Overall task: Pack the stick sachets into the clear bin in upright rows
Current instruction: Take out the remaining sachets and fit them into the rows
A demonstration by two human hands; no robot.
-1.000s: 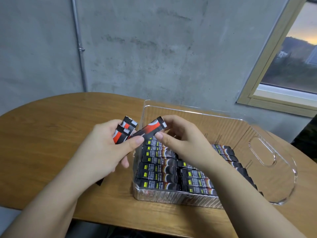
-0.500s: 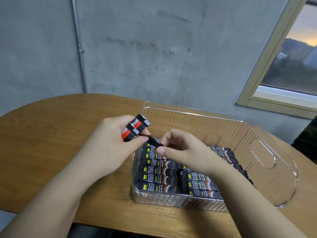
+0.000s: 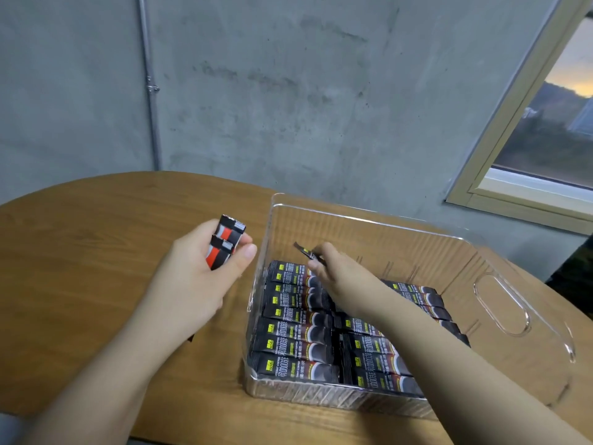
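A clear bin (image 3: 359,220) stands on the wooden table (image 3: 96,252), its near half filled with rows of black stick sachets (image 3: 298,348). My left hand (image 3: 192,281) hovers just left of the bin, shut on a small bundle of black-and-red sachets (image 3: 224,242). My right hand (image 3: 333,271) is inside the bin above the far end of the left row, pinching one black sachet (image 3: 305,250) whose end sticks out to the left. My right forearm hides part of the middle rows.
The bin's right wall has an oval handle cutout (image 3: 500,303). Its far half shows bare floor. A grey concrete wall with a pipe (image 3: 150,91) rises behind the table, and a window (image 3: 545,123) is at the right.
My right hand took one sachet from the bundle and carried it down into the bin. My left hand drew back to the left with the remaining bundle.
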